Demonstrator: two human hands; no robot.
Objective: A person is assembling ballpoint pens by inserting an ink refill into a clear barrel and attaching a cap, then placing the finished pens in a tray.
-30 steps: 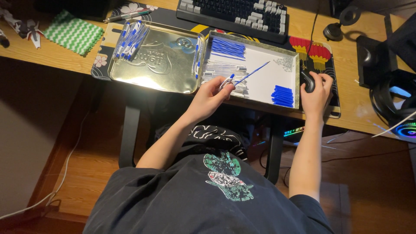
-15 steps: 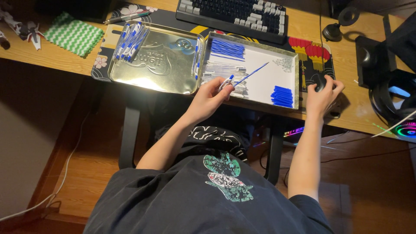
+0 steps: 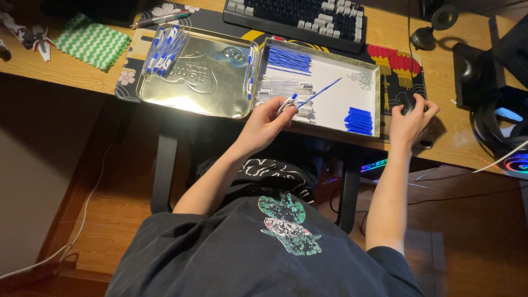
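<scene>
My left hand (image 3: 267, 122) pinches a white pen barrel with a thin blue refill (image 3: 319, 92) sticking out of it, just above the near edge of a white-lined tin tray (image 3: 335, 104). That tray holds several blue refills (image 3: 289, 59), a pile of clear barrels (image 3: 286, 91) and blue caps (image 3: 360, 120). My right hand (image 3: 412, 118) rests on a black mouse (image 3: 407, 103) to the right of the tray. A shiny metal tray (image 3: 198, 82) on the left carries several finished blue-and-white pens (image 3: 165, 49).
A dark keyboard (image 3: 297, 16) lies behind the trays on a patterned desk mat (image 3: 396, 60). A green knitted cloth (image 3: 91, 41) sits at the far left, and black headphones (image 3: 495, 121) and a lit round device (image 3: 517, 162) at the right. Cables hang under the wooden desk (image 3: 55, 71).
My right hand has shifted slightly to the right on the mouse. My left hand holds the pen parts in nearly the same place.
</scene>
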